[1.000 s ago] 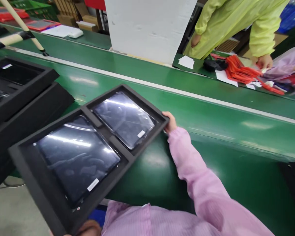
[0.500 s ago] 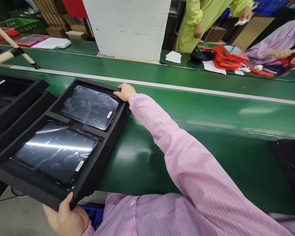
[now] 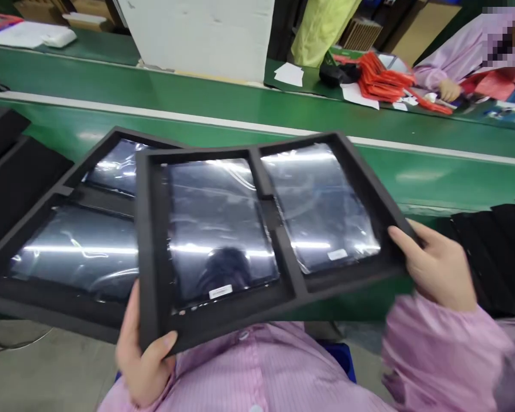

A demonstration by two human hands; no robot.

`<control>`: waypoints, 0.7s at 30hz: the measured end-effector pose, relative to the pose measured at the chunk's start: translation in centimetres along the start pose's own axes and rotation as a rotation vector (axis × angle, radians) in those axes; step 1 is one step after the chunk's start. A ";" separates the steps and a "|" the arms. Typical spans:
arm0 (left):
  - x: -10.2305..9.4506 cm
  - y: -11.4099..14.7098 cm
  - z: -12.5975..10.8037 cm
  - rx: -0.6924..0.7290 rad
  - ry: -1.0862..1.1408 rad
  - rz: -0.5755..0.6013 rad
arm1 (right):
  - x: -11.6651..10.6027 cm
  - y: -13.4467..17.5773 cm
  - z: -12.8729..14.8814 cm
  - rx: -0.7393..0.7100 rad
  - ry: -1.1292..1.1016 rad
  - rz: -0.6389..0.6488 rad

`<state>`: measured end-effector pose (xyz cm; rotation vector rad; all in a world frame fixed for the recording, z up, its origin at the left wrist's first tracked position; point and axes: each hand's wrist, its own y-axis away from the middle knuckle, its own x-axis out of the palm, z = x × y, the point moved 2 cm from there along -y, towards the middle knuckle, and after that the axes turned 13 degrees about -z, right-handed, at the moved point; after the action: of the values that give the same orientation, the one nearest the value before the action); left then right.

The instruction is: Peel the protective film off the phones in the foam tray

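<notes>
1. While your left hand [image 3: 143, 355] clamps the near corner of the foam tray [image 3: 152, 229], your right hand [image 3: 440, 269] grips its right edge; hands well apart, both closed on the tray.
2. Tray is held tilted over a second tray [image 3: 8, 289] that rests on the green conveyor [image 3: 455, 177]. Two bagged tablets [image 3: 217, 229] sit in its pockets.
3. Step in hand, judged: carrying a loaded tray. Next move calls for keeping it level so neither tablet slides.
4. Far side: orange pouches [image 3: 380, 83], a co-worker's hand [image 3: 448, 90].
</notes>
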<state>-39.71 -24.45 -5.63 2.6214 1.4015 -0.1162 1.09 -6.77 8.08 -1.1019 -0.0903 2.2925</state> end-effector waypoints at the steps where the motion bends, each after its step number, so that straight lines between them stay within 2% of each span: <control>1: 1.7 -0.3 0.2 -0.015 0.033 0.037 | -1.9 1.3 -1.6 0.069 0.083 -0.083; 2: 3.3 -0.7 0.8 -0.049 0.075 0.126 | -3.2 2.8 -3.0 0.128 0.167 -0.137; 4: 5.6 -1.8 2.5 -0.103 0.152 0.255 | -3.9 6.1 -5.5 0.244 0.269 -0.224; 6: 6.7 -3.2 4.5 -0.123 0.133 0.353 | -2.6 9.5 -8.0 0.361 0.286 -0.228; 9: 6.4 -4.9 5.6 -0.040 -0.010 0.430 | 0.6 12.7 -11.3 0.420 0.298 -0.126; 11: 5.4 -5.3 4.2 0.131 -0.126 0.432 | 1.9 13.1 -12.7 0.314 0.385 -0.092; 13: 3.9 -4.9 1.3 0.390 -0.219 0.414 | 2.4 12.2 -13.4 0.200 0.479 -0.055; 15: 2.0 -4.5 -1.5 0.662 -0.225 0.377 | 2.6 10.6 -13.6 0.183 0.541 0.015; 16: 0.7 -4.6 -2.5 0.785 -0.202 0.271 | 2.8 9.8 -13.6 0.200 0.559 0.054; 17: -0.7 -5.1 -3.0 0.852 -0.185 0.078 | 3.0 9.1 -13.5 0.204 0.572 0.087; 18: -2.3 -5.9 -2.9 0.853 -0.201 -0.133 | 3.3 8.4 -13.3 0.189 0.586 0.107; 19: -3.9 -7.0 -2.2 0.821 -0.225 -0.350 | 3.7 7.8 -13.0 0.164 0.602 0.114; 20: -5.3 -8.3 -1.1 0.698 -0.315 -0.452 | 4.1 7.3 -12.8 0.142 0.619 0.109; 21: -6.5 -9.9 0.3 0.616 -0.425 -0.453 | 4.5 6.8 -12.6 0.126 0.634 0.099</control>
<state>-51.51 -24.43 -6.08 2.3802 1.9767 -1.2557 4.89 -12.29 -5.29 -1.7315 0.3580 1.8920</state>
